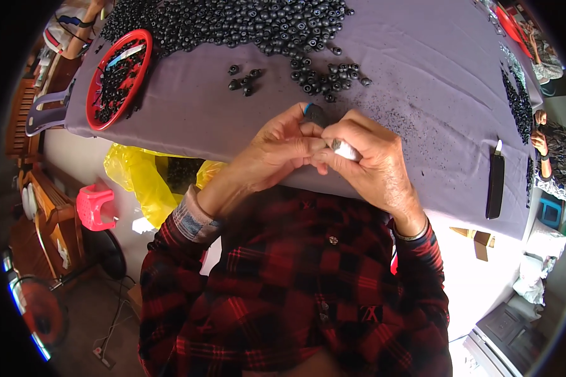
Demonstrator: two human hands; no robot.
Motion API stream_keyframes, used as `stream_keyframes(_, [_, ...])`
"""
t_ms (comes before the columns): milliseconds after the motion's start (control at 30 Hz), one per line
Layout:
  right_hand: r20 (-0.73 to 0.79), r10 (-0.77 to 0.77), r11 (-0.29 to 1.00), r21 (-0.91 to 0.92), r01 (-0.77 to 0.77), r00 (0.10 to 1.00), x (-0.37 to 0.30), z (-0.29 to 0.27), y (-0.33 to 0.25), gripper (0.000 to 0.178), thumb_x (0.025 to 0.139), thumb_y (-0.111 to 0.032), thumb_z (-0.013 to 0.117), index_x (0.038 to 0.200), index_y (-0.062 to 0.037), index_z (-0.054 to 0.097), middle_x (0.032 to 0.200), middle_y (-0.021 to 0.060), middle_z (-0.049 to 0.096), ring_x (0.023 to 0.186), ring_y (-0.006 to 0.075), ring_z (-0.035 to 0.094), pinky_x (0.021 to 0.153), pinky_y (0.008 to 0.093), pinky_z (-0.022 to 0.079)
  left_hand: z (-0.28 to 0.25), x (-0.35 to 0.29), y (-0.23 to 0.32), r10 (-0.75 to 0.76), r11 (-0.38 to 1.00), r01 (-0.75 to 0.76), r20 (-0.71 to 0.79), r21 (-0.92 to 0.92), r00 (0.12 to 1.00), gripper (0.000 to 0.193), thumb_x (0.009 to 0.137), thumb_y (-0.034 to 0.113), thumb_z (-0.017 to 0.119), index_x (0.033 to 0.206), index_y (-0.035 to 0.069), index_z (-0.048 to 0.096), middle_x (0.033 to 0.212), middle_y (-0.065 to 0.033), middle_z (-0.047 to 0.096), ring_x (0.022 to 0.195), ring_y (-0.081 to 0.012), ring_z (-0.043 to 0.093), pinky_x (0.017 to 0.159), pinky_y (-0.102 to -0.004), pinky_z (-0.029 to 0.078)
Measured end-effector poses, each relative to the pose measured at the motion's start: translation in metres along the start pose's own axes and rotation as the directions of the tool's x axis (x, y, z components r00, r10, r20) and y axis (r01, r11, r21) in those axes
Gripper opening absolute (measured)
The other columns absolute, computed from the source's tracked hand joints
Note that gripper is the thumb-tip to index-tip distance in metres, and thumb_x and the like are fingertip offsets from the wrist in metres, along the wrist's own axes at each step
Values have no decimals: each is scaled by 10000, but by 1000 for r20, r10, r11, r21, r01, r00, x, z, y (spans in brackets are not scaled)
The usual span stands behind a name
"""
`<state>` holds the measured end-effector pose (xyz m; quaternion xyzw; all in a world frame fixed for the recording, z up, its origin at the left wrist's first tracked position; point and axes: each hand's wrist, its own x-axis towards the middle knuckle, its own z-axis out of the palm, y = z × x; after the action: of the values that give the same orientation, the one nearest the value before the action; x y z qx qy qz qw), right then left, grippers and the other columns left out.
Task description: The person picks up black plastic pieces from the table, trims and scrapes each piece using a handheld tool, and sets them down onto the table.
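My left hand (277, 147) and my right hand (374, 163) meet over the near edge of a table covered with grey cloth (421, 75). The left fingers pinch a small round black part (314, 114) with a blue edge. The right hand grips a small tool with a white-wrapped handle (346, 149), its tip against the black part. A large heap of similar small black ring-shaped parts (245, 22) lies at the far side of the cloth, and two small loose clusters (324, 75) sit just beyond my hands.
A red round tray (100, 113) holding black parts sits at the table's left end. A black knife-like tool (495, 182) lies at the right edge. A yellow plastic bag (138, 173) hangs under the table, a pink stool (94, 204) beside it. Another person (550, 151) sits at right.
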<state>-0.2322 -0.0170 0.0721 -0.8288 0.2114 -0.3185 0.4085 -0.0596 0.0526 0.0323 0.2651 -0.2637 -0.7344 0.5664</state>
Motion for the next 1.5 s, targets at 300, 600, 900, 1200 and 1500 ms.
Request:
stream_keyframes(300, [151, 48, 988, 139, -69, 987, 1, -7, -4, 105, 809, -95, 715, 810, -15, 647, 694, 60, 580, 621, 173, 578, 579, 293, 459, 4, -13, 1, -171, 974, 185, 107, -134, 979, 399, 827, -24, 624, 1172, 49, 436, 847, -77, 587, 720, -151, 619, 629, -300, 533])
stream_keyframes(600, [17, 47, 848, -528, -31, 999, 31, -10, 51, 144, 755, -100, 727, 842, -32, 636, 794, 112, 604, 694, 330, 605, 602, 401, 471, -42, -13, 31, 442, 411, 129, -321, 903, 838, 182, 849, 56, 675, 997, 1, 585, 831, -46, 623, 674, -89, 596, 550, -243, 484])
stream_keyframes(900, [-53, -19, 968, -250, 5, 998, 34, -2, 30, 177, 716, -45, 760, 860, -22, 660, 754, 67, 601, 605, 169, 557, 561, 292, 449, -60, -5, 32, 727, 98, 151, -175, 984, 664, 283, 820, 90, 720, 1037, -9, 566, 717, -52, 574, 631, -125, 560, 581, -261, 467])
stream_keyframes(1200, [-79, -96, 984, 145, 106, 992, 19, -7, 0, 234, 711, 31, 757, 924, -25, 678, 843, 49, 613, 718, 124, 612, 622, 268, 513, 11, -1, 12, 123, 985, -112, -72, 135, 990, 308, 928, 144, 610, 1210, 67, 512, 1015, -50, 628, 869, -128, 601, 691, -261, 498])
stream_keyframes(1500, [-77, -54, 993, 103, 62, 996, 9, 0, 1, 266, 673, -24, 807, 908, -46, 685, 827, 33, 608, 716, 158, 614, 617, 281, 498, 6, 1, 2, 71, 997, -70, 31, -40, 997, 313, 888, 166, 674, 1151, 80, 528, 1027, -23, 626, 936, -125, 619, 802, -276, 525])
